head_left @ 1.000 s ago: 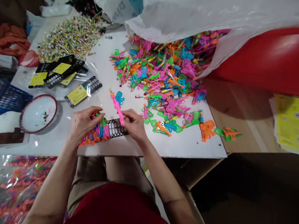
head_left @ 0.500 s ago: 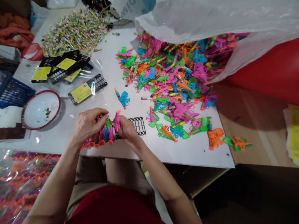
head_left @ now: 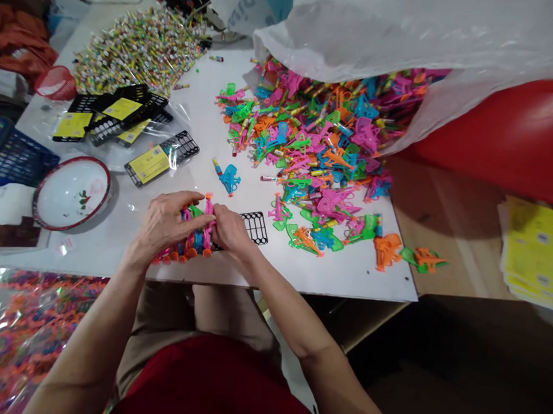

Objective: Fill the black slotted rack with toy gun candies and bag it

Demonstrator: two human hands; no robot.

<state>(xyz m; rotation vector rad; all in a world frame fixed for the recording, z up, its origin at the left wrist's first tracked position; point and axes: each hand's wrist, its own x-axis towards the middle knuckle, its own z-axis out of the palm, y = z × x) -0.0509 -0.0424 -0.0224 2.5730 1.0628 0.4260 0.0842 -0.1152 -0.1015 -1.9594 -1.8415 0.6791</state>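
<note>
A black plastic grid rack (head_left: 255,227) lies at the near edge of the white table (head_left: 338,275). Its left part is filled with a row of small coloured toy guns (head_left: 192,242) standing upright. My left hand (head_left: 167,221) rests curled over that row and steadies it. My right hand (head_left: 226,227) pinches a pink toy gun (head_left: 208,211) and presses it upright into the rack beside the others. A loose blue toy gun (head_left: 229,179) lies just beyond my hands.
A big heap of coloured toy guns (head_left: 317,129) spills from a white plastic sack (head_left: 406,28) at the back right. Packed black racks with yellow labels (head_left: 123,115), a white bowl (head_left: 71,191), a blue basket (head_left: 10,156) and a pile of small tubes (head_left: 136,45) lie left. Yellow sheets (head_left: 538,251) sit right.
The pink toy gun, held slanted above the rack a second ago, now stands upright in the row. My right hand moved left to meet my left hand.
</note>
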